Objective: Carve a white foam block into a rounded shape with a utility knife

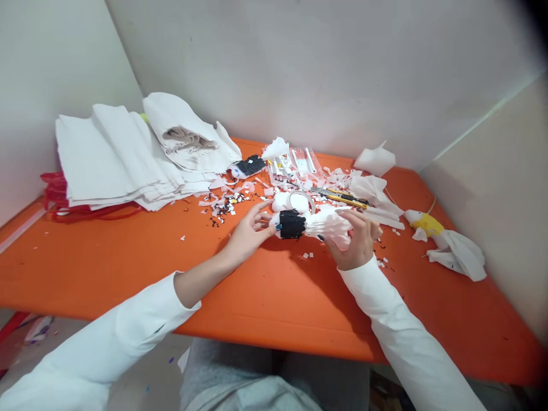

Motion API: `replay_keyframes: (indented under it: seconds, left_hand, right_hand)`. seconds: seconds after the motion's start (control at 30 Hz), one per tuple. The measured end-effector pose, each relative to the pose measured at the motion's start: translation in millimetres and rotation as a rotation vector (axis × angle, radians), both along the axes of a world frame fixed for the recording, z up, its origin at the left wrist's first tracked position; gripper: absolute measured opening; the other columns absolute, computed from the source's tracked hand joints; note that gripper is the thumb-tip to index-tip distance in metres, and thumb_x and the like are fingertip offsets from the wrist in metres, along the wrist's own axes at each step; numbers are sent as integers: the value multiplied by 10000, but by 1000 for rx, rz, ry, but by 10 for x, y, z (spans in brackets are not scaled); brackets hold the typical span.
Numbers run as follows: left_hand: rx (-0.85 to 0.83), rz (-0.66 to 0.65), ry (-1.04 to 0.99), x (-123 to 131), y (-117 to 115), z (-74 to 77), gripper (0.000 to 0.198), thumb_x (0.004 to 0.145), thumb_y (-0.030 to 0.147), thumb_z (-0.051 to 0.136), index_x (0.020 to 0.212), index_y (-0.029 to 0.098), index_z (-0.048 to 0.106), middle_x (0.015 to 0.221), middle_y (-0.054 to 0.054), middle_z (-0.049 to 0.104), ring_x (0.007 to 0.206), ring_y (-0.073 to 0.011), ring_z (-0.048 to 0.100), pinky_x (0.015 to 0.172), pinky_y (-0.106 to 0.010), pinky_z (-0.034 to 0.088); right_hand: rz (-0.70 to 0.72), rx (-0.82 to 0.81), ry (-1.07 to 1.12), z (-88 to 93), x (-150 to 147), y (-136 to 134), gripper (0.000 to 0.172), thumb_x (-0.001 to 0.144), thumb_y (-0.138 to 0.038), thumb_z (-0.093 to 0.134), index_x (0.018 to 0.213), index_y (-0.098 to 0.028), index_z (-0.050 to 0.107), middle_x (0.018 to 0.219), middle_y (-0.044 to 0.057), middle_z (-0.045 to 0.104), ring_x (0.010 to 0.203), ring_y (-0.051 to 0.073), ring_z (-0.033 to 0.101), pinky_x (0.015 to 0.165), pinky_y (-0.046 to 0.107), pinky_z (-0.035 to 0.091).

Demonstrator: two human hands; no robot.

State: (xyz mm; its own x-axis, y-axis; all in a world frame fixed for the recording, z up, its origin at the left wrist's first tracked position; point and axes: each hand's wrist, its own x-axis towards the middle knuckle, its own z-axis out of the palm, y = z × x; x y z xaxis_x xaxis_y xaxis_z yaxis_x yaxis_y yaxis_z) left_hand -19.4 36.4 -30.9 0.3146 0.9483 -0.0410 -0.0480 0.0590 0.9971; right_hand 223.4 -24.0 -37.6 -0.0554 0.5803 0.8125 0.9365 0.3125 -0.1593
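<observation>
Holding the white paper figure [329, 225] just above the orange table [274, 297], the right hand [357, 242] clasps its body while the left hand [250, 231] pinches beside the black band [292, 224]; squeezing hard could tear the thin paper.

You are finding open passage over the bare orange table [128, 268] near your left hand [250, 228]. The stack of white sheets [107, 165], paper scraps [226, 205], tape roll [302, 200] and utility knife [342, 198] are blocking the far edge; 1 paper figure [449, 245] is crowding the right side.
</observation>
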Motion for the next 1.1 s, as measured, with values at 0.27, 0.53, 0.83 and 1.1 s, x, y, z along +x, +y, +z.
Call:
replay_keyframes:
  seconds: [0.27, 0.53, 0.83, 1.1]
  left_hand:
    - [-58, 2, -63, -49, 166, -92, 520, 653, 429, 791, 1060, 149, 626, 975, -68, 647, 873, -177, 623, 787, -324, 533]
    - [19, -72, -77, 27, 114, -70, 521, 678, 391, 759, 1111, 146, 606, 960, -78, 661, 881, -181, 637, 795, -341, 543]
    - [446, -19, 64, -21, -33, 25, 445, 753, 153, 648, 1186, 228, 581, 1137, -60, 622, 1084, -182, 581, 1018, -360, 425]
    - [829, -126, 284, -81, -70, 31, 261, 847, 182, 559, 1097, 228, 618, 1120, -99, 662, 1108, -224, 581, 1022, -424, 415]
  right_hand:
    - [-91, 44, 544, -150, 514, 249, 432, 807, -320, 548, 1195, -176, 426, 1066, 106, 589, 998, 257, 596, 894, 463, 444]
    - [-161, 173, 470, -104, 485, 89, 461, 834, -375, 544, 1228, -153, 458, 1066, 125, 620, 990, 286, 592, 934, 532, 387]
    - [-152, 284, -143, -262, 60, 34, 616, 737, -589, 644, 1184, -181, 529, 1105, 160, 653, 981, 298, 631, 884, 438, 396]
    - [-220, 123, -151, -401, 14, 58, 515, 753, -617, 615, 1085, -224, 643, 1061, 123, 683, 955, 285, 636, 899, 428, 390]
